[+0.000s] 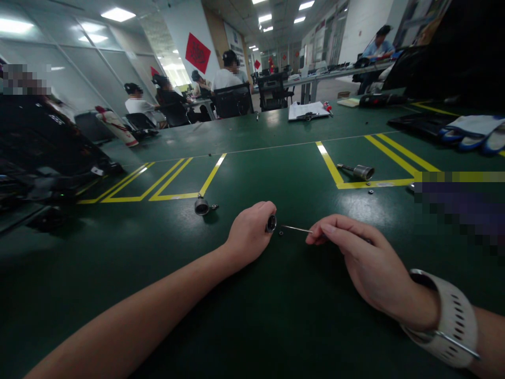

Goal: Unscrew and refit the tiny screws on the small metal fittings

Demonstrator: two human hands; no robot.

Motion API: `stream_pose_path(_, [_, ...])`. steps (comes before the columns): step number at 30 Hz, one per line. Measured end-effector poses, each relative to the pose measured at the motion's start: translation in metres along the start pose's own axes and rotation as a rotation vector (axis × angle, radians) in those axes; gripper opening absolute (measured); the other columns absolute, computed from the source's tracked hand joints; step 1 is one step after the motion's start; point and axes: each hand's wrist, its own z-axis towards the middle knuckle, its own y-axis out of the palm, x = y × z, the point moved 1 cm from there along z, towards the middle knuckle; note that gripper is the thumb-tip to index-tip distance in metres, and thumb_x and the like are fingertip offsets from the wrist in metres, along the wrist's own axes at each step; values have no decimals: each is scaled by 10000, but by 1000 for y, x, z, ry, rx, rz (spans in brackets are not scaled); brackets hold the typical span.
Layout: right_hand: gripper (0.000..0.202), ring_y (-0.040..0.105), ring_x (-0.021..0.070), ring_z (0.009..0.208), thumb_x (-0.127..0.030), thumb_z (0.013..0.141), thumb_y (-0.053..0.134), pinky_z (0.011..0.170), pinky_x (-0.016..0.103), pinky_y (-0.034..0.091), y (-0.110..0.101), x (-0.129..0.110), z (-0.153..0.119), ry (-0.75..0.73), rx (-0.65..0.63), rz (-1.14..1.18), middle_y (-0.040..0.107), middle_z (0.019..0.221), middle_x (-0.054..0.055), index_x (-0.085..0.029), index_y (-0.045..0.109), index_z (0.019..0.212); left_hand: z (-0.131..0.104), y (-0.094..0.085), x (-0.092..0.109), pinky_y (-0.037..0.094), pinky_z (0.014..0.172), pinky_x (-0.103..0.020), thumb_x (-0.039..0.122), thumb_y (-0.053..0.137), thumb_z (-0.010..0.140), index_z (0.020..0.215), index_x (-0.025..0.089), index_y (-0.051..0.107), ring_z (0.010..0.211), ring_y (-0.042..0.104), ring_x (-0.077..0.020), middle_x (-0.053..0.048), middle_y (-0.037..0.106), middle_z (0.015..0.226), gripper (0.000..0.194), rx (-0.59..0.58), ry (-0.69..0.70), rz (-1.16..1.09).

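Observation:
My left hand (252, 229) is closed around a metal cup-shaped part (271, 223), its round open end facing right. Most of that part is hidden by my fingers. In my right hand (361, 255) is a thin metal rod-like tool (296, 229), held between thumb and fingers. Its tip points left, just short of the cup's mouth; the rear of the tool is mostly covered, so its kind is unclear. A small dark nut-like ring (281, 233) lies on the green table (244, 326) below the tip.
Similar stemmed metal cups lie at left (201, 206) and right (363, 172), with small nuts (215, 207) beside them. Yellow tape lines (177, 197) mark the table. Farther back are a clipboard with papers (307, 110), gloves (475, 131) and a dark power tool (381, 100). People sit beyond.

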Motion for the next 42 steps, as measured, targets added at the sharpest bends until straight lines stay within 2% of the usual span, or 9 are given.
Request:
stream_pose_path(8, [219,576,227,913,-394,872,518,791,377,420,3,2,-1,4,-91,-135,661,902,34,-232,666,870,1,1,3,354,569,-266,139,446,826,837,185,486,671,503,-149,-11,554,774,62,-17,-14,93])
stream_pose_path(19, [217,572,224,895,-410,873,515,769,376,422,1,2,-3,-14,-22,-179,649,880,22,-245,655,860,0,-1,4,346,561,-267,136,437,827,831,183,481,655,497,-147,-10,559,773,65,-21,2,114])
stream_pose_path(27, [205,571,212,910,-394,888,498,772,367,421,3,0,-3,-3,-85,-211,646,909,12,-253,646,878,0,-1,5,358,560,-266,142,430,837,837,179,486,662,501,-148,-16,561,785,67,-30,-4,125])
stream_pose_path(35, [200,571,201,875,-377,882,506,768,360,417,1,0,-3,-22,0,-243,646,862,5,-239,648,850,0,-2,5,345,557,-266,129,449,819,828,183,485,662,501,-149,-10,559,776,66,-28,-16,125])
stream_pose_path(42, [206,571,204,880,-390,877,513,773,361,422,0,2,-1,-28,9,-218,649,862,8,-239,651,856,-2,2,2,336,547,-259,128,472,812,847,185,489,651,497,-144,-3,553,771,68,14,-3,84])
